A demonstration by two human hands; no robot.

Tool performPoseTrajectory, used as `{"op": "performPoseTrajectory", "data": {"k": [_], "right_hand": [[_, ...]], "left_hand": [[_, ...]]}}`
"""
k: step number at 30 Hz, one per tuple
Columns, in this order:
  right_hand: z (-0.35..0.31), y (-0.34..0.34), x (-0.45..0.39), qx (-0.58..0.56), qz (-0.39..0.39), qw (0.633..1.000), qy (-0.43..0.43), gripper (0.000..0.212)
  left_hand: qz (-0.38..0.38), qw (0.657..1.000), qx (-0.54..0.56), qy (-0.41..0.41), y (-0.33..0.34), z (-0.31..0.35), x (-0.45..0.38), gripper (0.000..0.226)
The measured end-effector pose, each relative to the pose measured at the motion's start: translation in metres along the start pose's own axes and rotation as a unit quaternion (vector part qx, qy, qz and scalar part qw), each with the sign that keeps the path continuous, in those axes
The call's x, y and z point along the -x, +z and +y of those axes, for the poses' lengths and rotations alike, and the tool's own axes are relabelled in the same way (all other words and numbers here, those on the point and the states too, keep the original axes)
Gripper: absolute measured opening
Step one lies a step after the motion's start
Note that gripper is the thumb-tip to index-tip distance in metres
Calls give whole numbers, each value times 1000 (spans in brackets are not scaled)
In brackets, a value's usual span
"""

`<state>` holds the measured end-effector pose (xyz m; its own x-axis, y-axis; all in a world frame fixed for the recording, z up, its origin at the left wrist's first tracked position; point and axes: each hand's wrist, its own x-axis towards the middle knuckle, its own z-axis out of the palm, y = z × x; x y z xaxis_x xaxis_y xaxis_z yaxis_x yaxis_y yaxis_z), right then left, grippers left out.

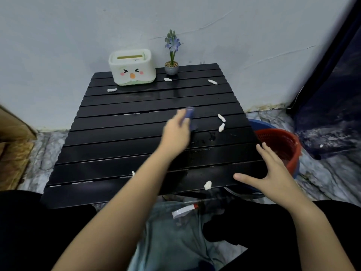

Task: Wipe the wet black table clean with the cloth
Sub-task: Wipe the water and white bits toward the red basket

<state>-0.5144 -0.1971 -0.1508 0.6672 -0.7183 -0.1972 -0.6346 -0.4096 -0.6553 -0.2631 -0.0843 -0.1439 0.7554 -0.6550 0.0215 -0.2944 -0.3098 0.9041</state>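
Note:
The black slatted table (pixel 117 137) fills the middle of the view, with water drops glinting right of centre. My left hand (pixel 176 133) reaches across it and is shut on a blue cloth (pixel 191 118), blurred by motion, pressed on the slats. My right hand (pixel 273 173) rests open with spread fingers on the table's near right edge. Several small white paper scraps lie on the slats, such as one scrap (pixel 221 117) right of the cloth and another scrap (pixel 207 185) by the front edge.
A white tissue box (pixel 132 68) with a cartoon face and a small potted blue flower (pixel 172 55) stand at the table's back. A red basket (pixel 279 145) inside a blue basin sits on the floor at right. Cardboard (pixel 13 145) lies at left.

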Motion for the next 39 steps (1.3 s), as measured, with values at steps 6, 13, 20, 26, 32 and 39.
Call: {"op": "performPoseTrajectory", "data": {"k": [6, 13, 20, 26, 32, 39], "right_hand": [[10, 3, 9, 28, -26, 999, 7, 140], [12, 7, 5, 44, -1, 999, -5, 140], [14, 9, 5, 47, 8, 999, -18, 138], [13, 9, 5, 52, 10, 998, -21, 136], [12, 11, 6, 57, 12, 998, -17, 139], [14, 10, 7, 26, 18, 999, -17, 139]], "left_hand": [[187, 956, -208, -85, -144, -80, 82, 36], [240, 902, -329, -143, -128, -122, 147, 35], [185, 912, -353, -92, -40, -78, 125, 50], [87, 938, -323, -84, 55, -15, 90, 56], [-39, 996, -76, -9, 108, 34, 59, 37], [123, 988, 36, -82, -3, -7, 19, 42]]}}
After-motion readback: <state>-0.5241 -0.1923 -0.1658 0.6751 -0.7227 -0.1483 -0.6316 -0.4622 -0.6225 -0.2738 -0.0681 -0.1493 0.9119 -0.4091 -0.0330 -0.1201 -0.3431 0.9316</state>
